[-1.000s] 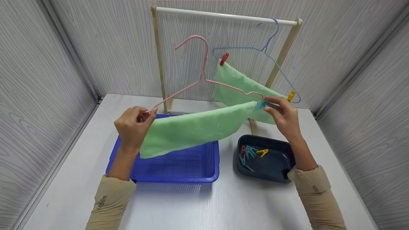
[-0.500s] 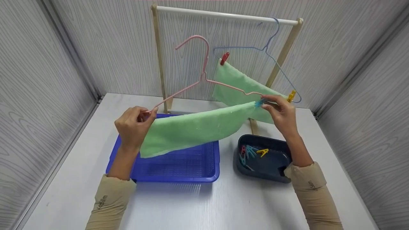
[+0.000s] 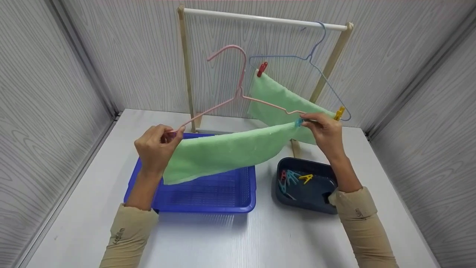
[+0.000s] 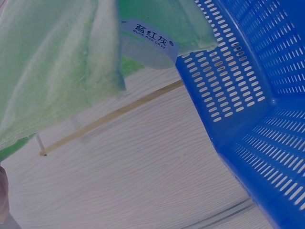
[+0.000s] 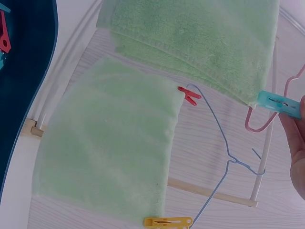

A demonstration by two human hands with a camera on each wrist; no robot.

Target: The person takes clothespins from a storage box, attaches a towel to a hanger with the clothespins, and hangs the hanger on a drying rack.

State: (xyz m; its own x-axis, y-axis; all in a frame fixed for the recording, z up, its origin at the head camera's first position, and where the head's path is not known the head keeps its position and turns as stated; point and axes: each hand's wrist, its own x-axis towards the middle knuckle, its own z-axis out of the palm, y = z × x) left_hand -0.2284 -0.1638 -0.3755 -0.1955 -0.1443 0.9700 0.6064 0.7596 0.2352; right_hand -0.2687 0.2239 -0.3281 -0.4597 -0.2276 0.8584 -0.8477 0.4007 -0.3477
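The green cloth point(image 3: 227, 147) stretches across the centre of the head view, below the pink hanger point(image 3: 241, 80), its right corner caught by a blue peg point(image 3: 298, 122). The right hand point(image 3: 327, 134) pinches that peg between thumb and fingers; the left hand point(image 3: 154, 147) grips the hanger's left end, hiding the cloth's upper left corner, so I cannot tell whether that side is pegged. Behind, right of centre, a second green cloth point(image 3: 273, 98) looks finished: a red peg point(image 3: 262, 69) and a yellow peg point(image 3: 339, 113) fix it to a blue hanger point(image 3: 310, 58) hooked over the white rail point(image 3: 256, 16) at the top. By that measure the nearer cloth seems partly done, its right peg in place or nearly so, while the pink hook stands free of the rail. Under it, lower left of centre, sits a blue basket point(image 3: 204, 209); at lower right, a dark tray point(image 3: 308, 195) holds loose pegs point(image 3: 292, 178).
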